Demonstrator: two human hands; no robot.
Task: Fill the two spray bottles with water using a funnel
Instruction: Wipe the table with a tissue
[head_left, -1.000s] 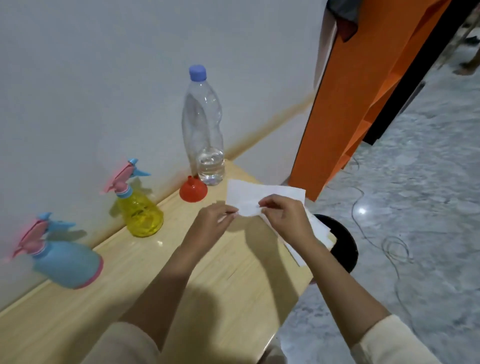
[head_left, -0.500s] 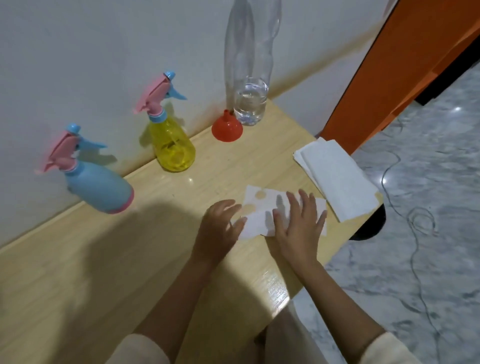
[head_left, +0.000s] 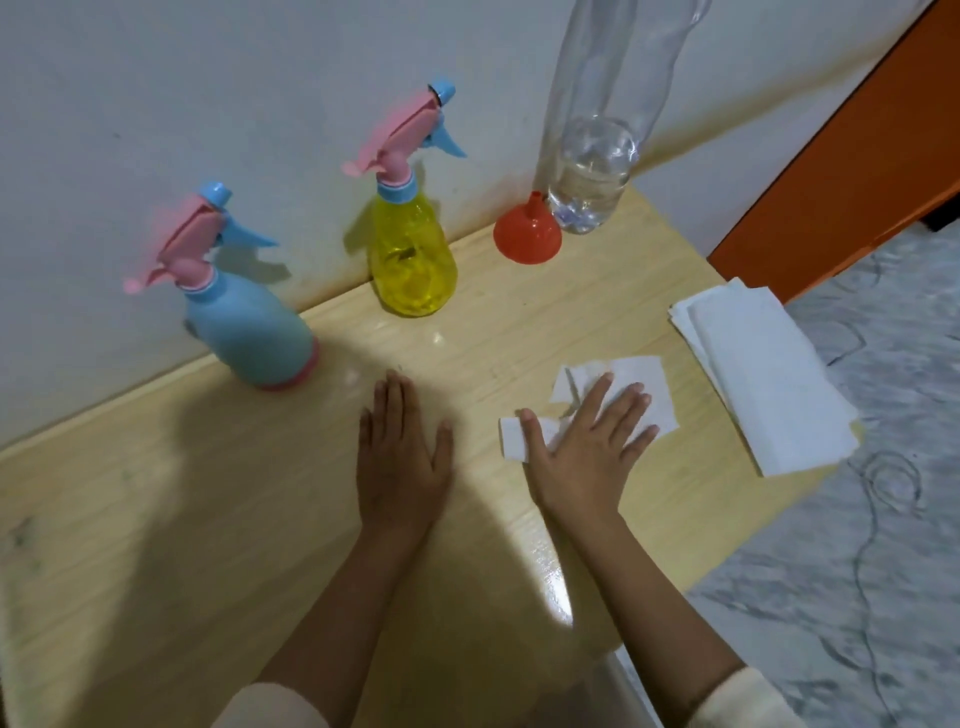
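Head view shows a pale wooden bench (head_left: 208, 519) against a white wall. Two spray bottles stand upright along the wall, long axes vertical. The blue spray bottle (head_left: 249, 322) is opaque, with a pink base ring and a pink-and-blue trigger head; its nozzle points up and right. Well to its right stands the yellow spray bottle (head_left: 413, 260), translucent, with the same kind of head, nozzle also aimed up and right. An orange funnel (head_left: 527, 234) sits mouth-down on the bench, spout pointing up, just beside a tall clear water bottle (head_left: 592, 171) with a little water at the bottom.

The left hand (head_left: 402, 457) lies flat on the bare bench, its grip released, fingers together. The right hand (head_left: 587, 457) presses flat with spread fingers on a crumpled white tissue (head_left: 639, 384), grasping nothing. A stack of folded tissues (head_left: 769, 374) lies at the bench's right edge.
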